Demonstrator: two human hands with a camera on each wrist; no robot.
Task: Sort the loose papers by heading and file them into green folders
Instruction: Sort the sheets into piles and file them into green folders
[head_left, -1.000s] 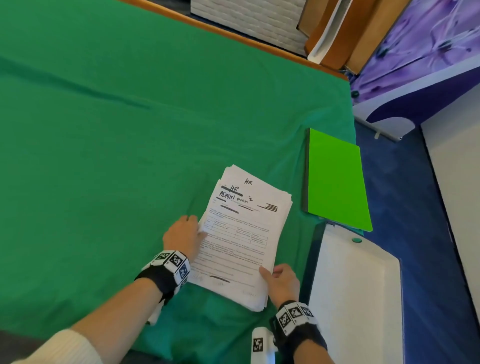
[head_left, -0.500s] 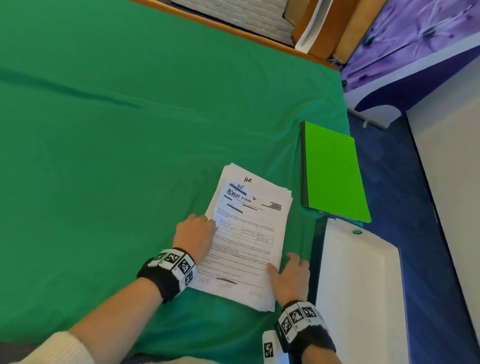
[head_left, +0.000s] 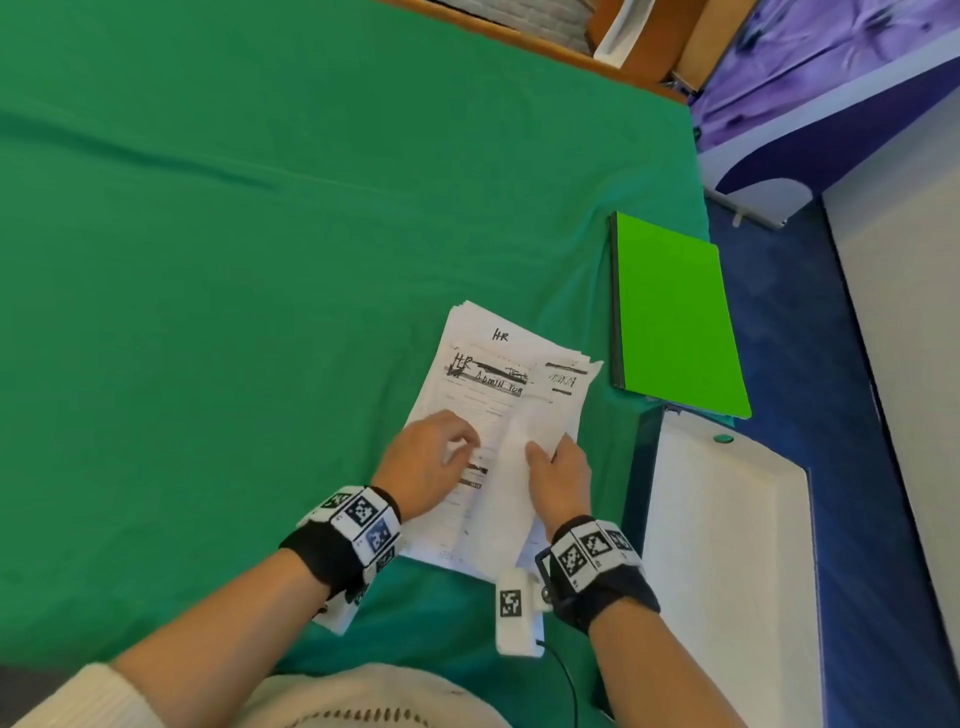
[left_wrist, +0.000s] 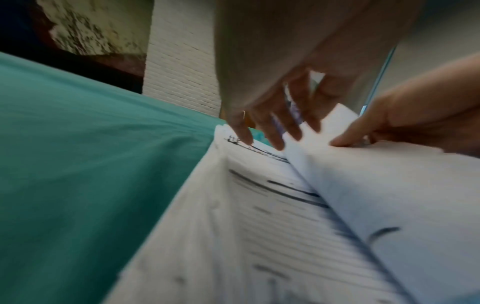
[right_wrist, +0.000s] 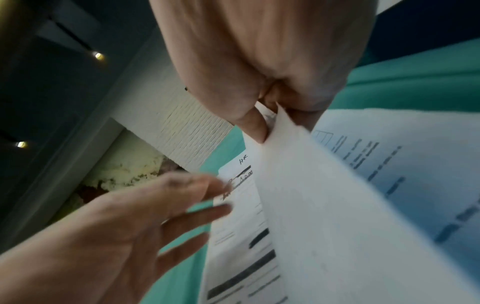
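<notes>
Covering most of the scene from the left edge, a green cloth (head_left: 234, 270) lies over the table, creased in long folds. Near centre, a stack of loose papers (head_left: 470, 338) lies on the cloth, skewed, with "HR" handwritten at the far end of the uppermost flat sheet and a blacked-out heading below it. Left hand (head_left: 428, 462) rests on the stack's left part, fingers (left_wrist: 270, 131) spread and straight, tips on the printed page; wrist view blurred. Just right of it, right hand (head_left: 561, 478) pinches the top sheet (head_left: 511, 467) between thumb and fingers (right_wrist: 255, 125), and the sheet is lifted and curled over toward the right, its blank back showing. Another page with a struck-through heading peeks out at the stack's far right corner. Right of the papers, apart from them, the green folders (head_left: 675, 312) lie closed in a flat pile at the table's right edge, one corner overhanging. Near right, a white tray (head_left: 727, 571) sits beside the table. Blue floor (head_left: 831, 415) beyond.
</notes>
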